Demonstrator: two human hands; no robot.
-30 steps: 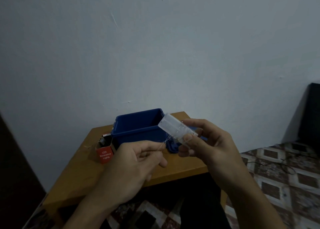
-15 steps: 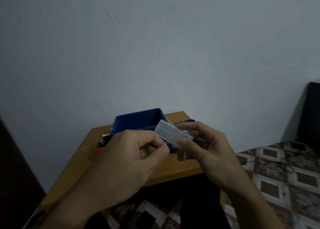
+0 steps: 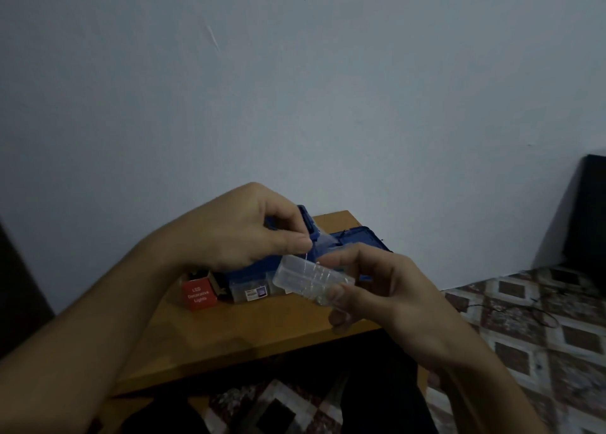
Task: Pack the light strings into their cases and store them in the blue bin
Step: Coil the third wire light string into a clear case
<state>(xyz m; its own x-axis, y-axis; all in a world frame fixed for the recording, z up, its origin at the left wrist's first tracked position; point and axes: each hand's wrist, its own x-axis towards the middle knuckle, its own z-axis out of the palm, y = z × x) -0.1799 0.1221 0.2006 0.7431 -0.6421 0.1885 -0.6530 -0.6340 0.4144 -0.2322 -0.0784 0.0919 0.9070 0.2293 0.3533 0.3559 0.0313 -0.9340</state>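
Above the near edge of the wooden table (image 3: 246, 332), the right hand (image 3: 387, 292) grips a clear plastic case (image 3: 313, 278) between thumb and curled fingers. The case is tilted up toward the left hand (image 3: 242, 230). That hand pinches a fine light string (image 3: 306, 256) between thumb and forefinger just over the case, probably to feed it in. Only a short glint of wire shows, and I cannot tell whether the case is open. Behind the hands the blue bin (image 3: 310, 224) is mostly covered. A red box (image 3: 199, 294) and a second clear case (image 3: 252, 291) sit beside it.
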